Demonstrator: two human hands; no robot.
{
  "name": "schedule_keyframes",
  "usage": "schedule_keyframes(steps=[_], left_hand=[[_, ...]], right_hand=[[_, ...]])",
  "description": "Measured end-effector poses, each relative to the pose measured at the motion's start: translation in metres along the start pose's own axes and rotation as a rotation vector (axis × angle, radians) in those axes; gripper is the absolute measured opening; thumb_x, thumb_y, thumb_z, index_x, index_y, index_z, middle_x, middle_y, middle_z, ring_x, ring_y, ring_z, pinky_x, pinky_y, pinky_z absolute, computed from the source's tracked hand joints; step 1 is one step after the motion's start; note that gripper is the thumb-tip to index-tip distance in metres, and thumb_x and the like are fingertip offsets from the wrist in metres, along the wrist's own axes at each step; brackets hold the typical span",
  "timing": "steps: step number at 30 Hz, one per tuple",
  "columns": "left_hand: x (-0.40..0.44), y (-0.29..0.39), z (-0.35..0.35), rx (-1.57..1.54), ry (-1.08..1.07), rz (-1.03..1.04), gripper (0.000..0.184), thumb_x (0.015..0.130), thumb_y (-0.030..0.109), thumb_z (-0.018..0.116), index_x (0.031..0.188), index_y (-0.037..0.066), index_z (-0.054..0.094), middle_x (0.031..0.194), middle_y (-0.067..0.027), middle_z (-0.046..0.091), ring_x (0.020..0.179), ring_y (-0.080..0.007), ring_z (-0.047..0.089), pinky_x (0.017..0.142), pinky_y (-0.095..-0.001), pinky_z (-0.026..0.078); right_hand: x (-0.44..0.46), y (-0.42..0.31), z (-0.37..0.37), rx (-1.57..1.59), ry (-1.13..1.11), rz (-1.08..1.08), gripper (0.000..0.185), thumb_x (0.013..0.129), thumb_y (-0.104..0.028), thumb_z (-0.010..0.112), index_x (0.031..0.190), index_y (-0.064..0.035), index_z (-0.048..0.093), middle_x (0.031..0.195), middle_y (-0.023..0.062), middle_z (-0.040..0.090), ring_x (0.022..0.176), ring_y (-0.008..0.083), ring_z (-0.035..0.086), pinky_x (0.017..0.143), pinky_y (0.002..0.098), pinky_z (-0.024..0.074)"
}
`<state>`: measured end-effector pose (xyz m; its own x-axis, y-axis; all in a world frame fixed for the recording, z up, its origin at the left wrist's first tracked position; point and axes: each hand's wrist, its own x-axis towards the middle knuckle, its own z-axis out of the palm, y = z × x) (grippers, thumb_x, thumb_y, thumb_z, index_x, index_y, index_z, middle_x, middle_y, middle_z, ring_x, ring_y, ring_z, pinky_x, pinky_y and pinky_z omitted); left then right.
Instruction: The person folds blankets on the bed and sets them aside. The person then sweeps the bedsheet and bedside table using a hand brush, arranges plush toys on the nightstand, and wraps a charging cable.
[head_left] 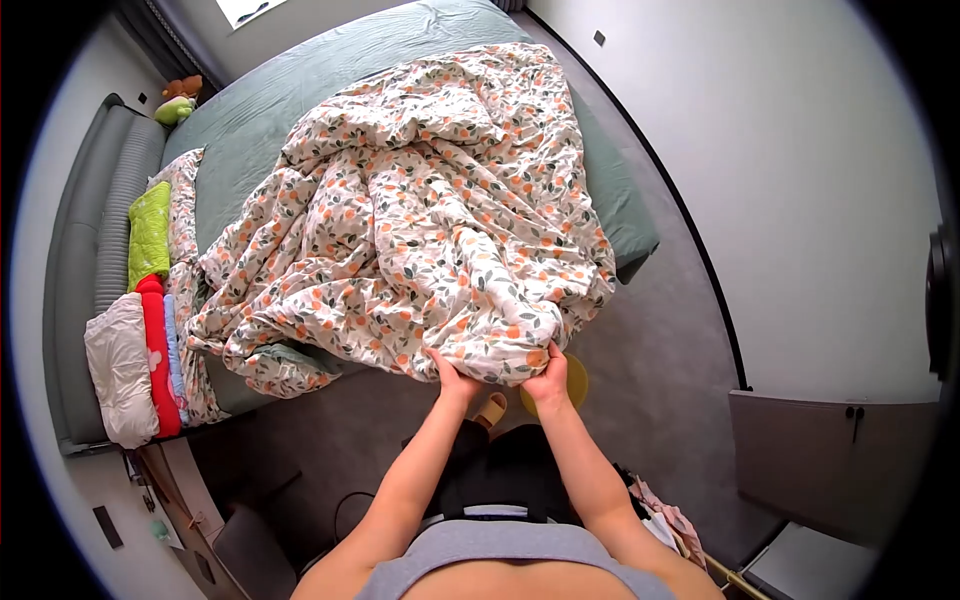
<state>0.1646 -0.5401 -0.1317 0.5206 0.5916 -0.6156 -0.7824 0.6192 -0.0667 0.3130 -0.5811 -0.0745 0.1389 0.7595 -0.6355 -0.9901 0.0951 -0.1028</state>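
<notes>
A white duvet (pixel 400 215) printed with oranges and green leaves lies rumpled over the bed, its near edge lifted off the side. My left hand (pixel 455 380) grips that edge, the fingers hidden under the fabric. A short way to the right, my right hand (pixel 547 382) holds the same edge, thumb on top and fingers beneath. Between both hands the fabric bulges in a thick fold. Below the duvet's left part, a bit of green sheet shows near the mattress side.
The bed's green sheet (pixel 255 115) shows behind the duvet. Pillows and folded covers, among them a lime green pillow (pixel 149 230) and a white pillow (pixel 122 370), line the headboard (pixel 75 270). A yellow bin (pixel 577 385) stands by my right hand. A grey cabinet (pixel 830 460) is at right.
</notes>
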Motion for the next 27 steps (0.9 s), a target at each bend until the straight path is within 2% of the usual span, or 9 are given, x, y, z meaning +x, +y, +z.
schedule_keyframes(steps=[3, 5, 12, 14, 16, 20, 23, 26, 27], left_hand=[[0.055, 0.054, -0.010, 0.004, 0.125, 0.414, 0.063, 0.081, 0.052, 0.040, 0.125, 0.007, 0.038, 0.127, -0.0121, 0.041, 0.115, -0.0320, 0.039, 0.097, -0.0459, 0.029], [0.009, 0.074, 0.049, -0.034, 0.115, 0.286, 0.044, 0.080, 0.029, 0.043, 0.116, 0.003, 0.046, 0.117, -0.0139, 0.049, 0.108, -0.0313, 0.045, 0.094, -0.0436, 0.034], [-0.145, 0.081, 0.086, 0.119, -0.087, 0.577, 0.040, 0.078, 0.030, 0.046, 0.109, 0.004, 0.052, 0.109, -0.0102, 0.055, 0.101, -0.0271, 0.051, 0.090, -0.0415, 0.039], [-0.187, 0.106, 0.080, 0.160, -0.135, 0.663, 0.040, 0.079, 0.030, 0.045, 0.109, 0.004, 0.052, 0.111, -0.0105, 0.054, 0.101, -0.0272, 0.051, 0.090, -0.0423, 0.038], [-0.218, 0.133, 0.070, 0.223, -0.199, 0.769, 0.038, 0.079, 0.025, 0.048, 0.112, 0.005, 0.049, 0.111, -0.0094, 0.053, 0.103, -0.0263, 0.050, 0.090, -0.0413, 0.038], [-0.227, 0.175, 0.053, 0.245, -0.014, 0.891, 0.034, 0.081, 0.022, 0.044, 0.108, 0.001, 0.051, 0.105, -0.0109, 0.056, 0.098, -0.0250, 0.053, 0.085, -0.0377, 0.042], [-0.200, 0.201, 0.046, 0.323, 0.035, 0.924, 0.030, 0.080, 0.020, 0.044, 0.100, 0.000, 0.054, 0.098, -0.0110, 0.058, 0.089, -0.0228, 0.057, 0.079, -0.0338, 0.046], [-0.154, 0.185, 0.046, 0.427, 0.601, 1.312, 0.037, 0.075, 0.017, 0.050, 0.105, -0.005, 0.051, 0.103, -0.0132, 0.057, 0.089, -0.0261, 0.057, 0.077, -0.0318, 0.044], [-0.136, 0.199, 0.018, 0.825, 0.858, 1.271, 0.040, 0.075, 0.016, 0.050, 0.108, -0.006, 0.049, 0.106, -0.0149, 0.056, 0.091, -0.0280, 0.056, 0.079, -0.0319, 0.043]], right_hand=[[-0.020, -0.019, -0.007, 0.105, -0.088, -0.039, 0.040, 0.088, -0.029, 0.037, 0.120, -0.0054, 0.043, 0.125, 0.0105, 0.043, 0.115, 0.0284, 0.039, 0.098, 0.0451, 0.0281], [-0.034, -0.031, 0.012, 0.104, -0.058, -0.171, 0.044, 0.086, -0.034, 0.040, 0.120, -0.0059, 0.043, 0.124, 0.0103, 0.044, 0.114, 0.0286, 0.040, 0.098, 0.0450, 0.0290], [0.064, -0.083, -0.088, 0.087, -0.118, -0.473, 0.075, 0.078, -0.060, 0.036, 0.124, -0.0010, 0.036, 0.127, 0.0140, 0.038, 0.114, 0.0323, 0.038, 0.097, 0.0438, 0.0295], [0.055, -0.097, -0.092, 0.071, 0.132, -0.605, 0.069, 0.082, -0.053, 0.033, 0.122, 0.0027, 0.037, 0.125, 0.0166, 0.040, 0.114, 0.0332, 0.039, 0.097, 0.0440, 0.0292], [0.036, -0.123, -0.096, 0.080, 0.080, -0.564, 0.058, 0.084, -0.040, 0.035, 0.120, 0.0046, 0.038, 0.121, 0.0188, 0.043, 0.113, 0.0340, 0.040, 0.096, 0.0443, 0.0304], [0.014, -0.184, -0.072, -0.061, 0.141, -0.562, 0.048, 0.077, -0.021, 0.041, 0.118, 0.0028, 0.040, 0.119, 0.0179, 0.046, 0.109, 0.0344, 0.044, 0.093, 0.0456, 0.0348], [-0.020, -0.196, -0.013, -0.225, -0.200, -0.573, 0.043, 0.073, -0.015, 0.043, 0.112, 0.0012, 0.045, 0.110, 0.0156, 0.052, 0.101, 0.0314, 0.051, 0.089, 0.0440, 0.0395], [-0.013, -0.195, -0.009, -0.255, -0.073, -0.508, 0.033, 0.075, -0.016, 0.044, 0.103, -0.0001, 0.051, 0.103, 0.0132, 0.055, 0.094, 0.0278, 0.054, 0.083, 0.0395, 0.0441], [0.004, -0.191, -0.022, -0.299, 0.124, -0.544, 0.033, 0.077, -0.019, 0.042, 0.103, -0.0020, 0.051, 0.102, 0.0126, 0.056, 0.095, 0.0260, 0.054, 0.082, 0.0389, 0.0445]])
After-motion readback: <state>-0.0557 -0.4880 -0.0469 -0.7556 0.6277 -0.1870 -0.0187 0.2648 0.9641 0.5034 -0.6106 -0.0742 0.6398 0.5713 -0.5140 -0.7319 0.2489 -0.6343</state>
